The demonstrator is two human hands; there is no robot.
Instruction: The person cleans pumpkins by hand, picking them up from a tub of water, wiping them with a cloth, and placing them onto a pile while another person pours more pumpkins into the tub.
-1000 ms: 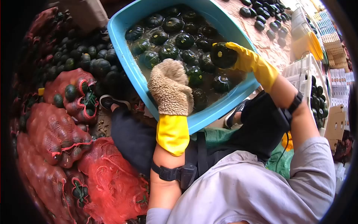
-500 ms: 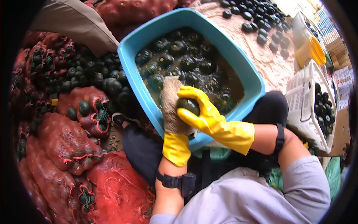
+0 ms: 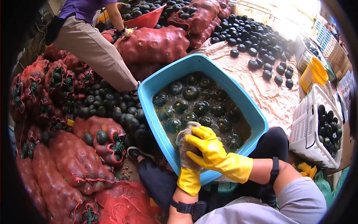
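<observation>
Above the near part of the blue tub (image 3: 151, 112), the fingers of the right hand (image 3: 210, 149) are bent and laid against the brown mitt (image 3: 185, 155) that is worn over the left hand (image 3: 189, 143); whether anything is pinched between them cannot be told, and the left fingers are hidden. Dark green squashes (image 3: 191, 93) are held in murky water within the tub. At the right, more are stacked in a white crate (image 3: 309, 128)
</observation>
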